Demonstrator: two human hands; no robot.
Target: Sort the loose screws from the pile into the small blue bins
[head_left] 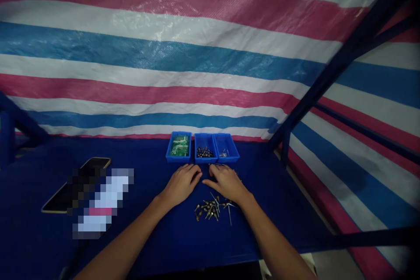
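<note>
My left hand (183,183) lies palm down on the blue tabletop (177,240), just in front of the trays, fingers lightly bent and thumb apart. Nothing shows in it. My right hand (227,182) rests beside it, thumb out and fingers curved down over the table. A few thin metal pins (239,176) stick out by its fingers; what lies under the palm is hidden. Nearer me is a loose pile of small brass-coloured pieces on thin shanks (209,210), mixed with longer silver pins (230,216).
Behind my hands stand three blue trays: one with green items (180,145), one with dark brass-coloured pieces (204,152), one with silver pins (224,153). At left lie a phone (59,197) and a blurred-out bright object (110,192). Blue frame bars (315,89) and striped sheeting (164,57) surround the table.
</note>
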